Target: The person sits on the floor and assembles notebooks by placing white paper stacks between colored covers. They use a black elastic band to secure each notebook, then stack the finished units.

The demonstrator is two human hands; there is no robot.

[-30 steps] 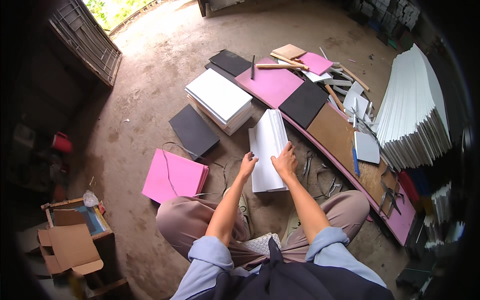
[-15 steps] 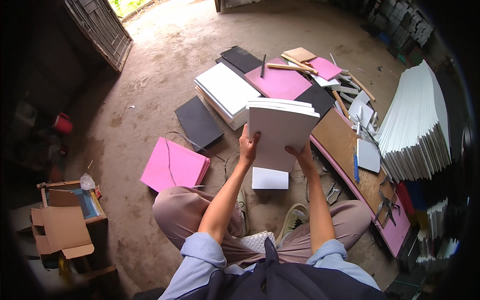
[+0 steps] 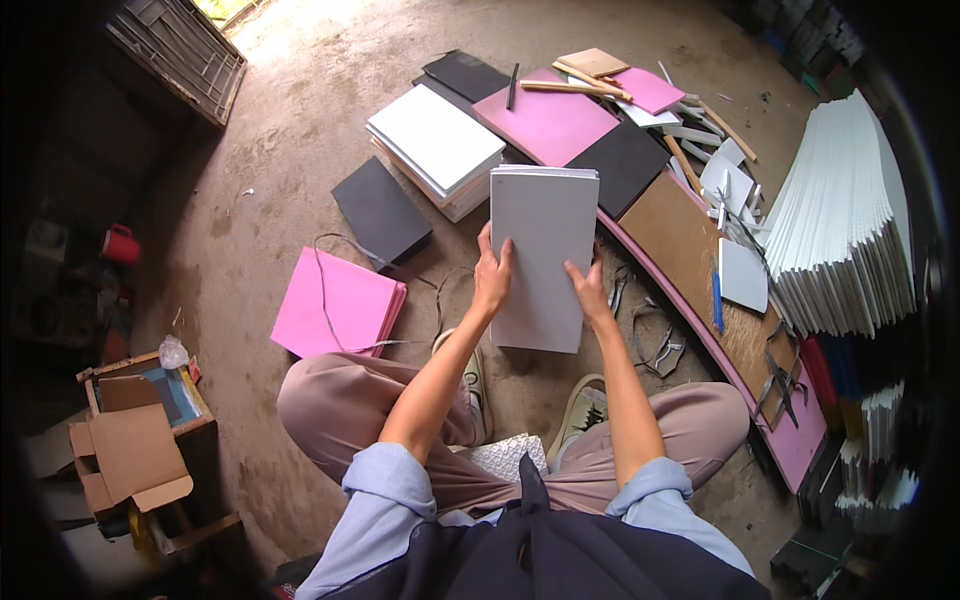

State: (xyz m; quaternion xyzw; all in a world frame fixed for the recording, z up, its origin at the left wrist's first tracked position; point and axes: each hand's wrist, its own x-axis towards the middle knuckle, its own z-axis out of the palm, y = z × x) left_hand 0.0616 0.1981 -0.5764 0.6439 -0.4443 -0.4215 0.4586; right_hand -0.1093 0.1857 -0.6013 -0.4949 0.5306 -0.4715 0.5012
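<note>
Between my two hands is a stack of white rectangular sheets [image 3: 543, 265], its broad face toward me and its edges nearly even. My left hand [image 3: 492, 272] grips the left side, thumb on the near face. My right hand [image 3: 588, 285] holds the right side in the same way. Most of the fingers are hidden behind the stack. Whether its lower end rests on something, I cannot tell. Just beyond lies a thicker pile of white sheets [image 3: 435, 138], with brownish layers below. To its left are a dark grey block [image 3: 382, 212] and a pink stack [image 3: 335, 298] with a loose dark strip across it.
A long brown board [image 3: 670, 235] over pink sheet lies at the right, with a blue-handled tool [image 3: 717, 300] and scissors [image 3: 783, 385] on it. Tall white sheets [image 3: 835, 230] stand behind it. Pink sheets [image 3: 545, 115] and offcuts lie farther off. An open cardboard box [image 3: 135, 445] is at left.
The stack has turned more upright and its splayed sheets have come closer to even. A small white block under it, seen earlier, is no longer visible. My view has shifted slightly.
</note>
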